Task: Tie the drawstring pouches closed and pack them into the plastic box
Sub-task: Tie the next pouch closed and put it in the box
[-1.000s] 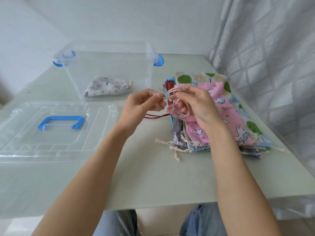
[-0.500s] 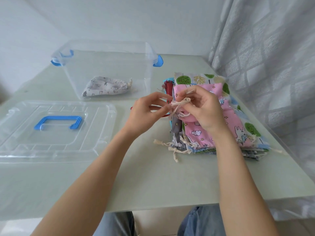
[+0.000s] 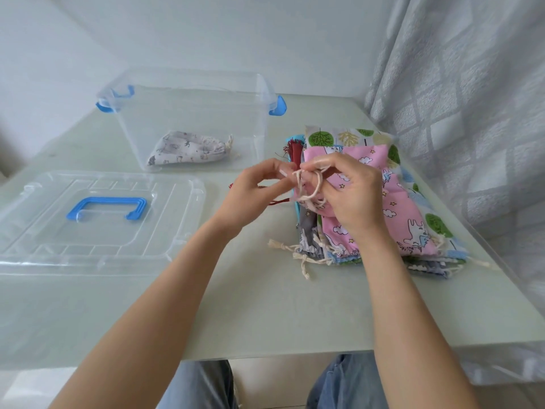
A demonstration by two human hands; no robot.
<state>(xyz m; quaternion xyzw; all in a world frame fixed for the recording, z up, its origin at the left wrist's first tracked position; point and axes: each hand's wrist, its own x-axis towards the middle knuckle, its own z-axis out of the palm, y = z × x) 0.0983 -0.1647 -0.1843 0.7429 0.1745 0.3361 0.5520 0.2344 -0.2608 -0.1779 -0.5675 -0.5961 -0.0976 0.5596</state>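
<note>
Since half a second ago, I am seeing the left hand (image 3: 256, 192) sitting slightly farther from the right hand (image 3: 348, 193), with the cream drawstring (image 3: 306, 184) now hanging in a wider loop between them. The left hand is pinching one end of the cord between thumb and fingertips. The right hand is gripping the gathered neck of the pink pouch (image 3: 380, 202) together with the cord, fingers curled round it. That pouch is lying on top of the pile of pouches (image 3: 333, 246), which is resting on the right part of the pale green table (image 3: 265, 305), their knotted cords trailing off the near edge of the pile. I am watching one grey patterned pouch (image 3: 188, 147) lying inside the clear plastic box (image 3: 262, 93), which is standing at the far side of the table with blue latches at its ends. The clear lid (image 3: 177, 219) with a blue handle is lying flat on the table to the left, just in front of the box. A grey curtain (image 3: 472, 98) is hanging along the right side.
</note>
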